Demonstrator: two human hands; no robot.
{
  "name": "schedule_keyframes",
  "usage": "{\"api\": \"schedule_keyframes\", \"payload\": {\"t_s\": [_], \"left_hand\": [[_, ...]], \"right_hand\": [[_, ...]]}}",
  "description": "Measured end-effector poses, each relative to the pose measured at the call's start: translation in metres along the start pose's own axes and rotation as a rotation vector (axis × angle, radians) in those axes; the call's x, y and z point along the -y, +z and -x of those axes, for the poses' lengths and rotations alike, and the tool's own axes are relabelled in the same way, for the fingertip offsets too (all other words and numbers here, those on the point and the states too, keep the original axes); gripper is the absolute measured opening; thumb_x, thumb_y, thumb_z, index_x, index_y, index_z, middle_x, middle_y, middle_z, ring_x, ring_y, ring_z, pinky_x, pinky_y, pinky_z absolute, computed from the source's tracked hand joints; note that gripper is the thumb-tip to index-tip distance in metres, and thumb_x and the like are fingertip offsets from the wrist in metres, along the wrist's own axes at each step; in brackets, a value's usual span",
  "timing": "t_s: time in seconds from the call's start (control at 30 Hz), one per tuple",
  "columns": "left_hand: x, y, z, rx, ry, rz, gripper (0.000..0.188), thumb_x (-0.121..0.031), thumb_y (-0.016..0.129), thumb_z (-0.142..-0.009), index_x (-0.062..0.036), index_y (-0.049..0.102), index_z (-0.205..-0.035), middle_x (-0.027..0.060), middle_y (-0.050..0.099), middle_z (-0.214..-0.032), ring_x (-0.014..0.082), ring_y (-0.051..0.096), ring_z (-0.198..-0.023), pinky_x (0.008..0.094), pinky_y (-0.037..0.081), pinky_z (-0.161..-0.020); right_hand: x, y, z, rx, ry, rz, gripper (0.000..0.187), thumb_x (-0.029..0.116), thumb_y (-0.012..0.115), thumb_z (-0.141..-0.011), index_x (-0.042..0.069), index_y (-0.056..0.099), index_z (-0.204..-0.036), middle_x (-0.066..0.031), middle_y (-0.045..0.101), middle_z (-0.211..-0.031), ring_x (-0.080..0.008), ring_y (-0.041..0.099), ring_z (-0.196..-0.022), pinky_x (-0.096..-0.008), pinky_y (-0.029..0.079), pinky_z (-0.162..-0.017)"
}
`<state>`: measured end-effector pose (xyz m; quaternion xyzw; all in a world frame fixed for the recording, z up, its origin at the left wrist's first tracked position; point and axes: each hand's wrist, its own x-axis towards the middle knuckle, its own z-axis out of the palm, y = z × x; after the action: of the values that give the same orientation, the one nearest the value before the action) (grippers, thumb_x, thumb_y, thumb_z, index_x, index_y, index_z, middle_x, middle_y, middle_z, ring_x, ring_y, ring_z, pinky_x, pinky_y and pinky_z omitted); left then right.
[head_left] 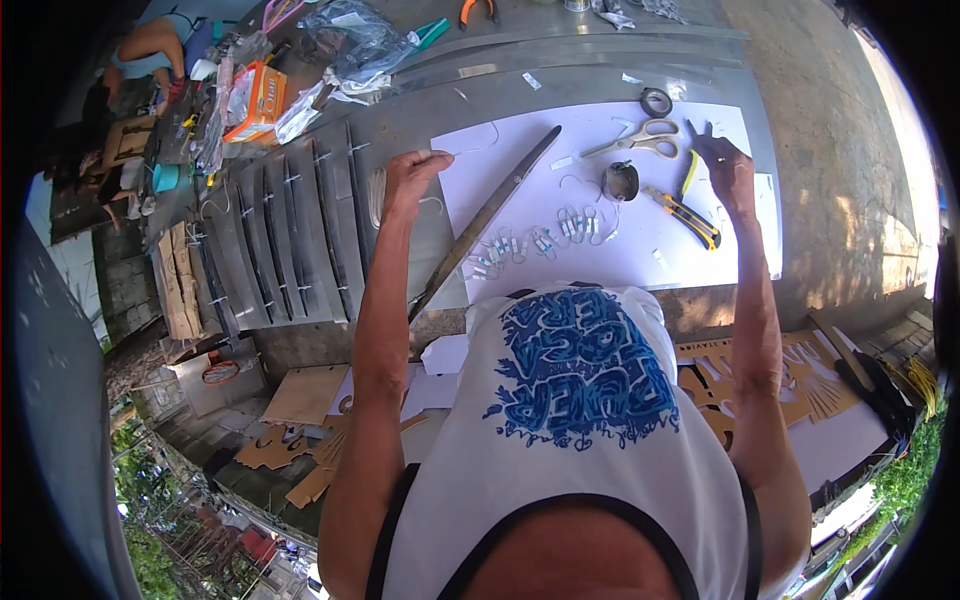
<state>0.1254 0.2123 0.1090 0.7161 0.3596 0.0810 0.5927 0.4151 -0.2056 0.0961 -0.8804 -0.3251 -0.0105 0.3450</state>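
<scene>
Close to the body, small bundles (580, 226) sit in a curved row on a white sheet (600, 268); maybe they are spread out so each is easy to pick up. A long dark strip (488, 217) lies aslant over the sheet's left side, with its near end past the edge. A yellow knife (687, 218) lies at the right, in easy reach. The left hand (410, 180) pinches a thin wire (470, 151) near the sheet's left edge; a fingertip grip seems to suit such a thin thing. The right hand (735, 175) looks curled round a dark tool (700, 136), though I cannot tell just how it grips. Between the hands are a dark pot (620, 182) and scissors (632, 145), with tape (663, 107) just beyond. More strips (272, 235) lie side by side at the left, perhaps so they don't tangle. Farther off, an orange box (262, 103) and a bag (355, 40) sit on the grey surface (430, 118).
</scene>
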Motion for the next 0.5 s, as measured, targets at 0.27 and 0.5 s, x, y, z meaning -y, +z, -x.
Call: {"api": "schedule_keyframes", "payload": {"t_s": [0.27,0.5], "left_hand": [[-0.019,-0.038,0.011,0.008,0.085,0.03,0.018,-0.012,0.078,-0.081,0.0003,0.077,-0.094,0.0052,0.074,-0.086,0.0116,0.066,-0.082,0.0261,0.049,-0.081],[0.034,-0.054,0.021,-0.174,-0.068,-0.056,0.022,-0.015,0.081,-0.077,-0.0012,0.078,-0.095,0.0039,0.072,-0.084,0.0113,0.063,-0.08,0.0277,0.048,-0.074]], "right_hand": [[0.005,0.069,0.003,0.081,-0.334,0.468,0.038,-0.003,0.056,-0.083,0.009,0.064,-0.118,-0.0074,0.062,-0.117,-0.0267,0.055,-0.112,-0.0427,0.046,-0.096],[-0.005,0.059,0.0,0.234,-0.44,0.56,0.025,0.003,0.058,-0.083,0.005,0.061,-0.108,-0.0125,0.055,-0.102,-0.0308,0.056,-0.102,-0.0438,0.047,-0.089]]}}
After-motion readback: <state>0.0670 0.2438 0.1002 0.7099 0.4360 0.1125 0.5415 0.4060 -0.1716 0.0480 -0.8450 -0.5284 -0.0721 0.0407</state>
